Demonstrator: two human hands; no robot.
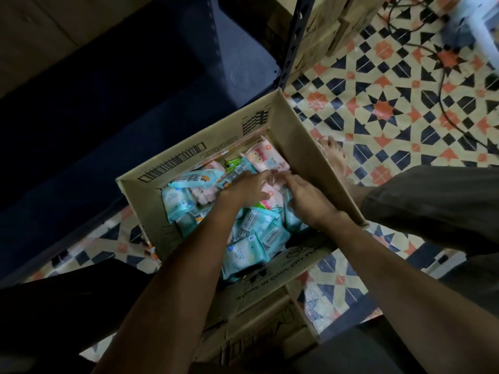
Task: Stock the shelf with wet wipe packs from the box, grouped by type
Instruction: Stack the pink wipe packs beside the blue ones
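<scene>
Only the head view to go on, looking straight down into the cardboard box [294, 136] sitting on the patterned tile floor [378, 85], right next to the dark metal shelf [210, 58]. The box was still pretty full: a jumble of teal wet wipe packs [244, 249] toward the near side and pink wet wipe packs [266, 157] toward the far corner, all lying every which way.

Both hands were down in the box, close together over the pink ones. The left hand [248, 188] lay on top of the pile with fingers reaching onto a pink pack, and the right hand [307, 197] was just beside it with fingers stretched toward the same spot. Honestly couldn't tell whether either had actually closed on a pack or was just touching, since the fingertips were blurred and partly hidden.

My guess on handling: these looked like soft, squishy film pouches, light each, with glossy wrap that would slide around when stacked. Pinching a corner would probably just crumple it, so I'd say grab across the flat middle, or squeeze a few same-colour packs between both palms.
</scene>
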